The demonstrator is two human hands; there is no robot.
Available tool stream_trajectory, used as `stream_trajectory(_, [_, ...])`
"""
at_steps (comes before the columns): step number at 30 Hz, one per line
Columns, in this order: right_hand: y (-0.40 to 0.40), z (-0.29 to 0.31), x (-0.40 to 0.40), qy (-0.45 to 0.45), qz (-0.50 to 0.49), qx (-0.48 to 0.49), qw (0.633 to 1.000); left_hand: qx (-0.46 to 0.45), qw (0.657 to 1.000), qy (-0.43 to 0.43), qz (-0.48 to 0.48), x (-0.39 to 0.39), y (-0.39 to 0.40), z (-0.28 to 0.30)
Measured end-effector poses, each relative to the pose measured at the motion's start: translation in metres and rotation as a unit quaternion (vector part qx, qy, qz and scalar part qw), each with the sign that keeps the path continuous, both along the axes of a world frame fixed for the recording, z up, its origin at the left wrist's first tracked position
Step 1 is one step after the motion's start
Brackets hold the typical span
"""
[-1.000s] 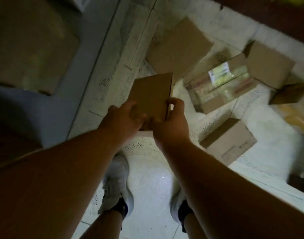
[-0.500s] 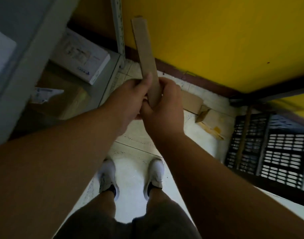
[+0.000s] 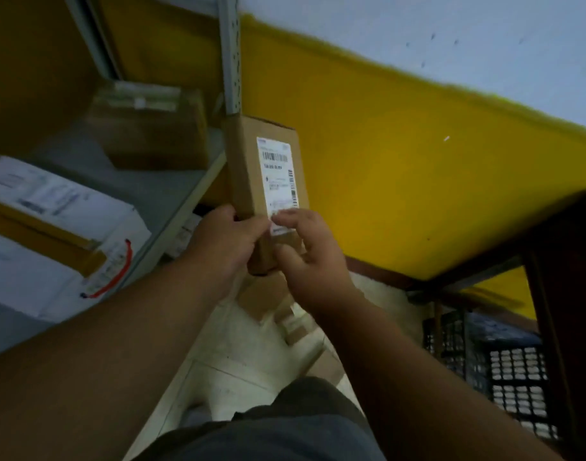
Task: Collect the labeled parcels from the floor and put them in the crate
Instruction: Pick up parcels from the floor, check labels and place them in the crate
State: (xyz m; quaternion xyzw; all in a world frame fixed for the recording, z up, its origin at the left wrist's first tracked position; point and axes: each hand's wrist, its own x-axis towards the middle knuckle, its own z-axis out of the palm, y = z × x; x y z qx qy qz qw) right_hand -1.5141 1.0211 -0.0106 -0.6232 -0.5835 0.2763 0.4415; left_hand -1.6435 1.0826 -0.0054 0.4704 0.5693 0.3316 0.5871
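Both hands grip the lower end of a slim brown cardboard parcel (image 3: 248,181): left hand (image 3: 223,241) curled round its left edge, right hand (image 3: 313,257) pinching the right. It stands upright, long axis vertical, white barcode label (image 3: 278,181) facing the camera. Low right, a black slatted plastic crate (image 3: 504,371) under a dark bench (image 3: 564,247). Left, grey metal shelving (image 3: 172,194) holds boxes; a yellow wall (image 3: 401,168) behind

We have one wide-angle view, from a camera worn on the person's head, facing forward and down along both forearms. It sits close to the left hand (image 3: 226,242) and right hand (image 3: 313,257), tilted so the yellow wall (image 3: 401,168) slants across the upper frame.
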Motion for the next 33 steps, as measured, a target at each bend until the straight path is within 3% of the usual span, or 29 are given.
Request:
stream_trajectory(5, [0.023,0.049,0.012,-0.097,-0.014,0.062,0.993,0.036,0.995,-0.032,0.09,-0.003,-0.033,0.046])
stream_trajectory(7, [0.024,0.065,0.005,-0.054,0.019,0.061,0.997,0.04,0.981,-0.051,0.183,-0.012,-0.059,0.059])
stream_trajectory(10, [0.008,0.074,-0.011,0.05,0.097,-0.022,0.994,0.042,0.946,-0.095,0.308,-0.021,-0.104,0.07])
stream_trajectory(12, [-0.015,0.078,-0.029,0.078,0.173,-0.063,0.98,0.047,0.923,-0.057,0.378,-0.028,-0.147,0.073])
stream_trajectory(15, [-0.059,0.08,-0.061,0.12,0.26,-0.032,0.958,0.072,0.887,0.015,0.455,-0.044,-0.218,0.078])
stream_trajectory(19, [-0.147,0.09,-0.104,0.137,0.383,-0.027,0.913,0.151,0.811,0.136,0.548,-0.063,-0.326,0.084])
stream_trajectory(22, [-0.209,0.097,-0.122,0.131,0.439,-0.011,0.889,0.163,0.765,0.187,0.594,-0.061,-0.395,0.088])
stream_trajectory(29, [-0.432,0.095,-0.144,0.117,0.603,-0.015,0.789,0.132,0.615,0.226,0.744,-0.028,-0.631,0.085])
stream_trajectory(33, [-0.596,0.089,-0.134,0.17,0.664,-0.062,0.726,0.094,0.564,0.217,0.791,0.012,-0.794,0.089])
